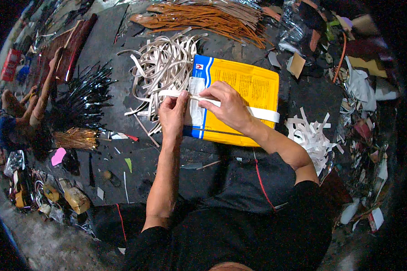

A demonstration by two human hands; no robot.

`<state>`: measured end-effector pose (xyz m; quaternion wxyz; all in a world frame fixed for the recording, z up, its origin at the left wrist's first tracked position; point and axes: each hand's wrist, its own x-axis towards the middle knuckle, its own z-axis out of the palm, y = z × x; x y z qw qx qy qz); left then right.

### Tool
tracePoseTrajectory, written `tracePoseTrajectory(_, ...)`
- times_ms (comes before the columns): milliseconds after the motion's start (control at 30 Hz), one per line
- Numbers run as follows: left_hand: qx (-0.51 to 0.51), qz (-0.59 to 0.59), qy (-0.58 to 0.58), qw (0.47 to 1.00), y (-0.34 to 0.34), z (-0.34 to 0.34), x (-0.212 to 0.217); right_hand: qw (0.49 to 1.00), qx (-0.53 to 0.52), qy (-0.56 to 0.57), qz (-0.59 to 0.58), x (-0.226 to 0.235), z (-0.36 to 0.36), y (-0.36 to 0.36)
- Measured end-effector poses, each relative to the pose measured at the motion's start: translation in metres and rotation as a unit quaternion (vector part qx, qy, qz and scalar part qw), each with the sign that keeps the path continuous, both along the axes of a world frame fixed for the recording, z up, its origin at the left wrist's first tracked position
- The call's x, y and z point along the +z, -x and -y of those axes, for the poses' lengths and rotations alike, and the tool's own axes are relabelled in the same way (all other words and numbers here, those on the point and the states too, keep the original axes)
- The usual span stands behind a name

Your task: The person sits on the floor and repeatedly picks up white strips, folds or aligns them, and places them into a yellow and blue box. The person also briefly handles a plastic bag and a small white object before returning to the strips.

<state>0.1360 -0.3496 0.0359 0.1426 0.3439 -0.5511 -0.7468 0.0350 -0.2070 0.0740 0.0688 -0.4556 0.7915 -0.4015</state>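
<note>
Dark cluttered floor (pixel 122 58), head view: white strip (pixel 257 111) lies across yellow bag (pixel 253 86). L hand (pixel 172 115) pinches strip's left end; R hand (pixel 228 106) presses on it just beside. Strip runs right past R wrist. Pale strip pile (pixel 160 67) behind L hand.

Dark, scrap-littered work floor (pixel 122 167), dim light
</note>
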Motion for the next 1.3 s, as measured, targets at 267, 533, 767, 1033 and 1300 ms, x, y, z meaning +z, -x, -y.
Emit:
tracePoseTrajectory(267, 0.037, -0.056, -0.271, 0.96, 0.0, 0.014, -0.025, 0.996, -0.001, 0.063, -0.07, -0.015, 0.018, -0.002)
tracePoseTrajectory(533, -0.025, 0.037, -0.077, 0.996, 0.002, 0.01, 0.003, 0.995, 0.008, 0.066, -0.073, -0.019, 0.017, 0.002)
tracePoseTrajectory(767, -0.038, 0.009, -0.175, 0.984, 0.002, 0.021, -0.024, 0.993, 0.024, 0.068, -0.098, -0.017, 0.016, 0.002)
tracePoseTrajectory(1033, -0.022, 0.002, -0.213, 0.977, 0.004, 0.041, -0.055, 0.992, 0.028, 0.059, -0.109, -0.015, 0.017, 0.0)
tracePoseTrajectory(1300, -0.037, 0.005, -0.013, 0.999, 0.003, 0.01, -0.007, 0.991, 0.022, 0.047, -0.124, -0.015, 0.017, 0.0)
